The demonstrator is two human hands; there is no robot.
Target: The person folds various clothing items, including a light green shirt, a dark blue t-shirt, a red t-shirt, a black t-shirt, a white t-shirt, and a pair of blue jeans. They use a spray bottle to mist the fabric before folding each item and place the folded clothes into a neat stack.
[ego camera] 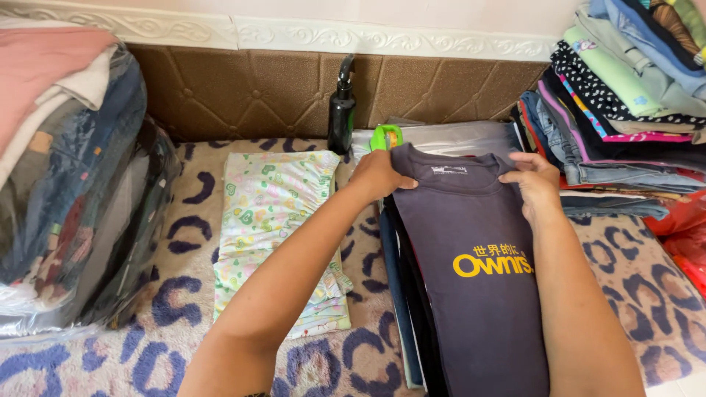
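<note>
Dark grey T-shirt (478,287), folded long and printed with yellow lettering on the chest, lies on top of a stack of dark folded clothes (408,294) on the bed, straight in front of the person. Both hands grip it at the collar end. The left hand (379,175) pinches the left shoulder corner, its fingers closed on the cloth. The right hand (535,184) holds the right shoulder corner the same way, fingers curled over the edge and clamped on the fabric.

Just beyond the collar lies a clear plastic storage bag (456,136) with a green valve cap (385,136) near the left hand. A black pump bottle (342,110) stands upright behind that, against the brown padded wall panel (250,92).

To the left of the stack rests a folded light cloth with a green and pink print (276,220). The bed cover (176,309) is pale with blue blotches. At far left sits a bulging clear bag of packed clothes (73,191); at far right a tall pile of folded garments (625,95) leans.
</note>
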